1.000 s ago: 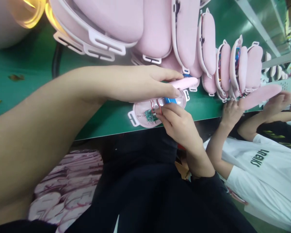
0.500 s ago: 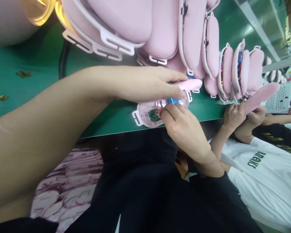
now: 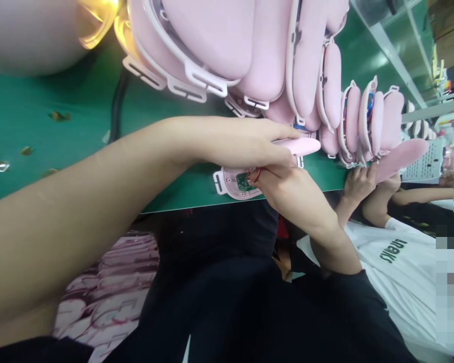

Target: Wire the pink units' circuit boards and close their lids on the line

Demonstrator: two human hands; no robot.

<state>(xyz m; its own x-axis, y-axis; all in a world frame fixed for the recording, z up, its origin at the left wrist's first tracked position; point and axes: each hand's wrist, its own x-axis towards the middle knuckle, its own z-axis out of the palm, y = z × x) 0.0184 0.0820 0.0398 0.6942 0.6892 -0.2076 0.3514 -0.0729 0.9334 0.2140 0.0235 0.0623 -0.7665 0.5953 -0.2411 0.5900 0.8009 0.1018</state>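
My left hand [image 3: 257,143] reaches over from the left, its thumb and fingers on either side of a pink rounded cover [image 3: 304,146] tilted up on edge. Beneath it a pink shell [image 3: 232,184] with slotted side tabs lies open at the table's front edge. A small green circuit board [image 3: 244,182] sits inside the shell. My right hand [image 3: 293,194] is over the shell's right part, fingers curled and partly hidden under my left hand. Thin red wires [image 3: 254,175] run from the board to its thumb side, where it grips them.
Pink padded units [image 3: 212,40] stand in a row along the green table [image 3: 60,146], some with wires showing. Bits of amber tape [image 3: 59,116] and a black cable [image 3: 118,108] lie at left. Pink parts [image 3: 113,297] are stacked below. A co-worker's hands [image 3: 363,184] hold another pink cover at right.
The view has shifted slightly. My right hand has turned and moved up under my left hand, drawing the red wires with it; the blue part inside the shell is now covered. My left hand keeps the cover.
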